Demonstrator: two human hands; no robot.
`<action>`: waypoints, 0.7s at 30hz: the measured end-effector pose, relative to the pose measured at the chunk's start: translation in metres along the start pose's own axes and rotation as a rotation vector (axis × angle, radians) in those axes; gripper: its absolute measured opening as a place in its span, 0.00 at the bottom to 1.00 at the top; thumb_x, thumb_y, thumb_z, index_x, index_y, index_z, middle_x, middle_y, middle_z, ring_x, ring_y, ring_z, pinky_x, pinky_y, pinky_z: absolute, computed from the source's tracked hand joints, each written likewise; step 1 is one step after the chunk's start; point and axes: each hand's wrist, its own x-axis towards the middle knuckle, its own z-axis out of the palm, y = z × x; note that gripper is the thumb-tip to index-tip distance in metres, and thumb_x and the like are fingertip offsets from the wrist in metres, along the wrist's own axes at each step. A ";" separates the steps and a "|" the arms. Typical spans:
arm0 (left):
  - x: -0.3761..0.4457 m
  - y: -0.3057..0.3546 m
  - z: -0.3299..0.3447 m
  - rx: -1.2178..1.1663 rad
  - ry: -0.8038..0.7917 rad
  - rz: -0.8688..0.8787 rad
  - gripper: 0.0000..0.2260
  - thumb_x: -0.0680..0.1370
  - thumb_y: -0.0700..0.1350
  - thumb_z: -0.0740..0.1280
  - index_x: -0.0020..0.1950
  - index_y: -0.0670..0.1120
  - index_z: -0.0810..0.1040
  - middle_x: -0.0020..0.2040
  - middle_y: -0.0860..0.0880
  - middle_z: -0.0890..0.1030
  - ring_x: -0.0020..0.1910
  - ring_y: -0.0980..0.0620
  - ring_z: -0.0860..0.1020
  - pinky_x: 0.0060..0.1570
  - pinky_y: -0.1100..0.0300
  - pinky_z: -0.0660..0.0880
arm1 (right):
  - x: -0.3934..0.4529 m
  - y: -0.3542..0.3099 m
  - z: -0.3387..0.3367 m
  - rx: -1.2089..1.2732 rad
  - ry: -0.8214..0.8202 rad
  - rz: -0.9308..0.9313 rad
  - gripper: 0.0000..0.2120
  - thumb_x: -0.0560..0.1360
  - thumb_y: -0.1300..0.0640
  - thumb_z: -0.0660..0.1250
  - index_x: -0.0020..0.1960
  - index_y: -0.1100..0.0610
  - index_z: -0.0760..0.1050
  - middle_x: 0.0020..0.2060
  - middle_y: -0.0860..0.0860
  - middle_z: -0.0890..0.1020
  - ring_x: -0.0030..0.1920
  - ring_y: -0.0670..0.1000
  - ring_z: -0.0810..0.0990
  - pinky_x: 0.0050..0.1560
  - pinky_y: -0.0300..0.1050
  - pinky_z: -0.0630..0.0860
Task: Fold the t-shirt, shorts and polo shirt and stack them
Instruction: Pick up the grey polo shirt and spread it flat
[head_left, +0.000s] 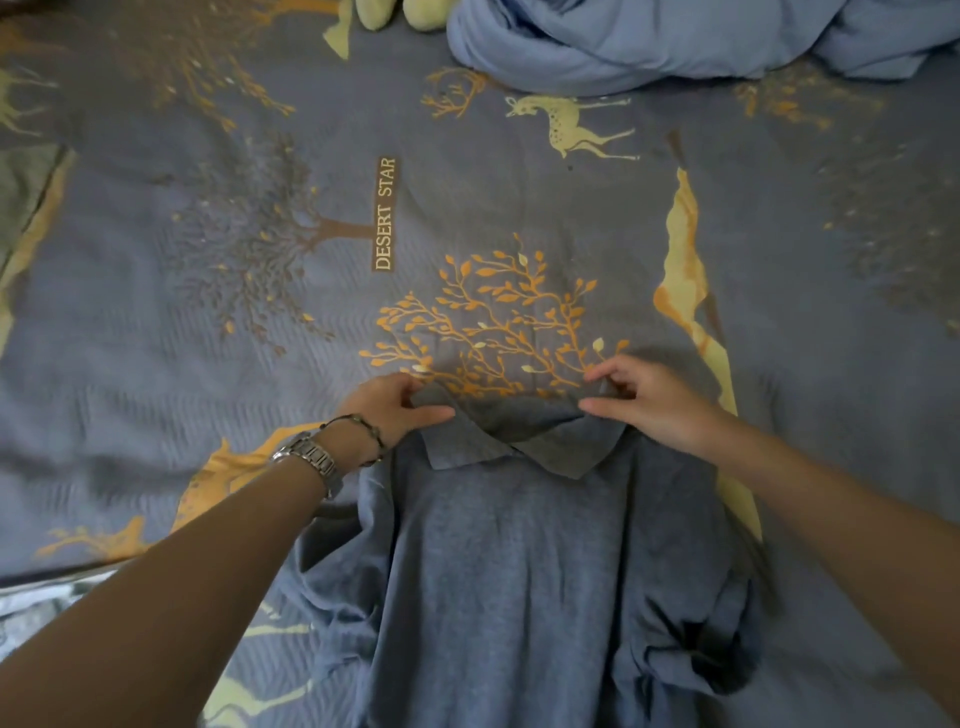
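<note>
A grey-blue polo shirt (519, 561) lies spread on the bed in front of me, collar (514, 441) pointing away, its sleeves and sides bunched in wrinkles. My left hand (395, 408), with a watch and a bracelet at the wrist, pinches the shirt at the left shoulder beside the collar. At the right shoulder my right hand (644, 400) pinches the fabric between thumb and fingers. The collar sags a little between the two hands.
The bed is covered by a blue sheet (208, 322) printed with trees and deer. A crumpled light-blue cloth (649, 41) is heaped at the far right edge. Two pale green shapes (400, 13) sit at the far edge, left of it.
</note>
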 end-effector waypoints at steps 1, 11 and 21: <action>0.001 0.000 -0.001 -0.060 -0.015 0.026 0.12 0.70 0.52 0.72 0.48 0.47 0.78 0.43 0.48 0.77 0.46 0.48 0.76 0.47 0.56 0.72 | 0.002 -0.001 -0.002 -0.001 -0.025 -0.031 0.11 0.67 0.57 0.75 0.46 0.47 0.76 0.48 0.53 0.80 0.52 0.49 0.77 0.52 0.43 0.70; 0.010 -0.016 0.004 -0.507 0.192 -0.019 0.10 0.66 0.44 0.76 0.43 0.43 0.80 0.39 0.50 0.80 0.41 0.54 0.77 0.47 0.60 0.74 | 0.005 -0.002 0.000 0.109 0.352 -0.171 0.10 0.67 0.66 0.73 0.41 0.52 0.78 0.39 0.45 0.81 0.43 0.38 0.80 0.47 0.33 0.74; -0.047 -0.062 -0.017 -0.476 0.242 0.149 0.09 0.79 0.43 0.61 0.41 0.53 0.77 0.34 0.62 0.82 0.36 0.64 0.79 0.45 0.67 0.76 | 0.001 -0.047 0.010 -0.225 0.502 -0.326 0.08 0.69 0.58 0.72 0.47 0.55 0.79 0.43 0.50 0.78 0.48 0.53 0.76 0.51 0.48 0.70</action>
